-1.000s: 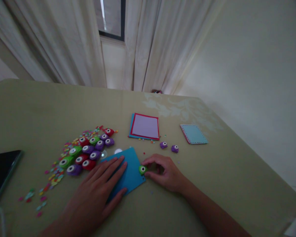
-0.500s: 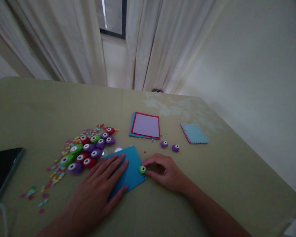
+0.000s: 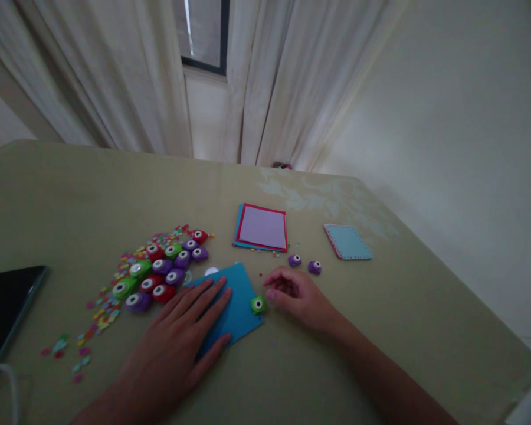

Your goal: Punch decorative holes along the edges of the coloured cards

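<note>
Here, olive tabletop [image 3: 181, 189] beside pale curtains [image 3: 310, 71], left grip [image 3: 186, 330] flat, right grip [image 3: 301, 298] loose, empty.

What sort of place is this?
Probably a room in a home: long pale curtains hang by a window, and the table bears what look like small craft punches and a blue card.
</note>
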A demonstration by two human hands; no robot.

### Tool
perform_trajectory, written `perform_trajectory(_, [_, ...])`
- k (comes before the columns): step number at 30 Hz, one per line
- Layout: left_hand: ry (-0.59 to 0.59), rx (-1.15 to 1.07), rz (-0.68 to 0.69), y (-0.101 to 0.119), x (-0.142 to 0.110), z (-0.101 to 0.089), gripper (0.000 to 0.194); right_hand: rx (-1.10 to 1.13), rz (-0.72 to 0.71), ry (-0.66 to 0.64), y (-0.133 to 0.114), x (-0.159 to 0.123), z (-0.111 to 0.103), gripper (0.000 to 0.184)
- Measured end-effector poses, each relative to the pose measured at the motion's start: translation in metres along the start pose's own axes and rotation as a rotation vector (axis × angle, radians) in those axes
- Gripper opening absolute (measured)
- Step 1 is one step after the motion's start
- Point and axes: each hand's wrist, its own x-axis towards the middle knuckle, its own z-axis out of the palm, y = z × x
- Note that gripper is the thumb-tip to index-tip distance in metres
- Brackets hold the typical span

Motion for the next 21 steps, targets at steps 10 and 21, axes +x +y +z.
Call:
perform_trajectory(10, [0.052,0.003,0.018,0.0,0.001,0.003,0.072,-0.13,0.155,-0.325,-0.024,0.023,-0.011,0.049])
perform_trajectory(21, [0.035,-0.041,0.017,-0.001,0.003,0.006,0.065,-0.141,0.226,-0.425,-0.027,0.032,-0.015,0.052])
